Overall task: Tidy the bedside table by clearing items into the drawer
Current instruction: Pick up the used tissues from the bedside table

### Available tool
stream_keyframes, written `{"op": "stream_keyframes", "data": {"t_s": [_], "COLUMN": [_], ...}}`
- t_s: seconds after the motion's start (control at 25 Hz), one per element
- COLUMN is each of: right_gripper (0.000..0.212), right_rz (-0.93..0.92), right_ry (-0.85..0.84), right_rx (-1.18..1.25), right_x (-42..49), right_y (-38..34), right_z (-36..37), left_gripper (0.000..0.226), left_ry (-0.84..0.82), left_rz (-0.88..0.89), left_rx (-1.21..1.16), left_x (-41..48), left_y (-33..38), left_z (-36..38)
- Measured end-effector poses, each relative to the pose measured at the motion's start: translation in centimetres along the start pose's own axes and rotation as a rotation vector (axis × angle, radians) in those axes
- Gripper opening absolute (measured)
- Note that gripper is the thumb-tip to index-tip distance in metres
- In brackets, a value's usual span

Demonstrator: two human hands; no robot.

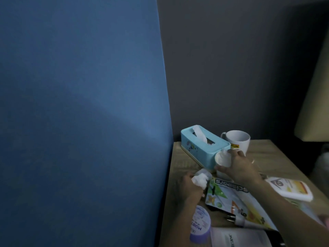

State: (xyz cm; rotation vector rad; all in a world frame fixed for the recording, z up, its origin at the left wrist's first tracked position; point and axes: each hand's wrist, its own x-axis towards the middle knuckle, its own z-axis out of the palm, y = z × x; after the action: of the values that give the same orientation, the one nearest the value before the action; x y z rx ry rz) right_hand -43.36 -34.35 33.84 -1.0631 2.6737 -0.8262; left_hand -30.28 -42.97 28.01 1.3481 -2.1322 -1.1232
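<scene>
Gathering the small rubbish looks like the step in hand: the left hand (188, 192) grips a crumpled tissue (200, 179) just beside the scissors pack (236, 198), while the right hand (239, 168) curls round a small white cup (222, 159) tipped sideways against the end of the blue tissue box (204, 145). Pushing the tissue into the cup would probably free one hand. The drawer is out of view and likely needs opening, and the mug (237, 141) stands close behind.
</scene>
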Motion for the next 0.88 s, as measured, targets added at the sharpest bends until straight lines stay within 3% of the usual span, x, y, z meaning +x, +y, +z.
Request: {"op": "stream_keyframes", "data": {"t_s": [0.12,0.28,0.44,0.64,0.88], "right_gripper": [0.081,0.089,0.069,0.058,0.039], "right_rz": [0.011,0.015,-0.031,-0.241,-0.549], "right_ry": [-0.033,-0.022,0.019,-0.008,0.032], "right_rx": [0.008,-0.067,-0.051,-0.101,0.074], "right_x": [0.3,-0.6,-3.5,-6.5,-10.4], "right_y": [0.0,0.1,0.1,1.6,0.1], "right_z": [-0.1,-1.4,-5.4,-10.2,-21.6], "left_gripper": [0.057,0.042,0.039,0.031,0.030], "left_ry": [-0.021,0.008,0.103,0.003,0.059], "left_rz": [-0.037,-0.129,-0.001,0.145,0.318], "left_rx": [-0.037,0.000,0.120,0.121,0.071], "left_x": [0.2,-1.2,-4.6,-8.5,-17.9], "left_y": [-0.2,1.0,4.4,10.2,20.7], "left_z": [0.9,0.5,-1.8,-4.3,-8.9]}}
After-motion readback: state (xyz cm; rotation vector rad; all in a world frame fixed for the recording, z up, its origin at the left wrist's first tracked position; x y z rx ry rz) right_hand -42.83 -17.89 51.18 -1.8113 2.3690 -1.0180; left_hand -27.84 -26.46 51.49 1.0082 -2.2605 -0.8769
